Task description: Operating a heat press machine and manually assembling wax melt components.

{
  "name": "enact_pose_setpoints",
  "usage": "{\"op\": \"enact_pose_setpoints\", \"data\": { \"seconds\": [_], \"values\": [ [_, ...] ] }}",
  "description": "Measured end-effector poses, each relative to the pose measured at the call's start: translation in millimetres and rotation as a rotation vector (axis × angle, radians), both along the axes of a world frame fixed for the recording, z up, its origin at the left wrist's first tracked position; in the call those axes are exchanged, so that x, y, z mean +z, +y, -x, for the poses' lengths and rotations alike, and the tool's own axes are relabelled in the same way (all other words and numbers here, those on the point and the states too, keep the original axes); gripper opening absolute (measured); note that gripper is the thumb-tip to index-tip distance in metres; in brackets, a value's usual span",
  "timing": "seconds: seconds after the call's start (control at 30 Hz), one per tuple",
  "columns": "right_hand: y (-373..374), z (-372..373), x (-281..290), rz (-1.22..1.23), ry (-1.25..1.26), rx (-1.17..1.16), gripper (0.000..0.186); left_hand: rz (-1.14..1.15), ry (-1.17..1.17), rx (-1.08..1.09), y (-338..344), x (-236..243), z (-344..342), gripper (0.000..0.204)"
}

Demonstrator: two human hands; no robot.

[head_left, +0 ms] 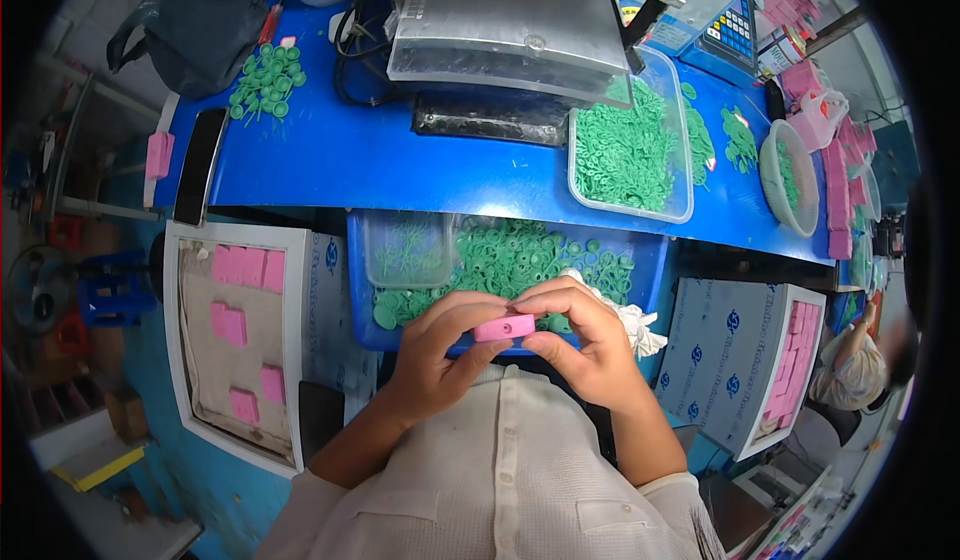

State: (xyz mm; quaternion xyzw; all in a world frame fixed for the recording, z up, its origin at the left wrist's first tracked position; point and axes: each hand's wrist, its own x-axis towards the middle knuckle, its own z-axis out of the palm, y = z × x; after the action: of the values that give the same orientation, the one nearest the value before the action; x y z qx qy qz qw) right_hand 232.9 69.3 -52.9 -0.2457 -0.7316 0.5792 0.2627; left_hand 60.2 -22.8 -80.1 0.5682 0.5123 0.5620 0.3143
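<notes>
Between my two hands, close to my body, is a small pink rubber mould (505, 329), a rounded block with a round hole in the side that faces me. The fingers of my left hand (440, 345) close on its left end. My right hand (590, 335) grips the right end, thumb below and fingertips along the top. Just beyond my hands is a blue tray (655, 250) with many loose green moulded pieces (510, 260) in it. A clear plastic box (368, 250) sits at the tray's left, and a crumpled white cloth (640, 328) lies at its right edge.
A grey metal machine (510, 30) stands on the blue table (320, 160). On the table are a clear bin (685, 185) of green pieces, a round basket (790, 210) and a phone (203, 165). Cabinets (300, 350) bearing pink moulds flank me. Another person (850, 370) sits far right.
</notes>
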Motion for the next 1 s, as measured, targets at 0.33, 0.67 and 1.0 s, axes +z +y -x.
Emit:
{"op": "enact_pose_setpoints", "data": {
  "seconds": [0.33, 0.67, 1.0],
  "values": [
    [-13, 9, 10, -0.606, -0.245, -0.016, 0.078, 0.408, -0.489, 0.069, 17, 7, -10, 0.014],
    [-9, -22, 23, -0.507, -0.189, -0.161, 0.082, 0.282, -0.512, -0.234, 73, 51, 26, 0.039],
    [-15, -55, 25, -0.322, -0.066, -0.292, 0.080, 0.187, -0.803, -0.019, 118, 76, 74, 0.032]
  ]
}}
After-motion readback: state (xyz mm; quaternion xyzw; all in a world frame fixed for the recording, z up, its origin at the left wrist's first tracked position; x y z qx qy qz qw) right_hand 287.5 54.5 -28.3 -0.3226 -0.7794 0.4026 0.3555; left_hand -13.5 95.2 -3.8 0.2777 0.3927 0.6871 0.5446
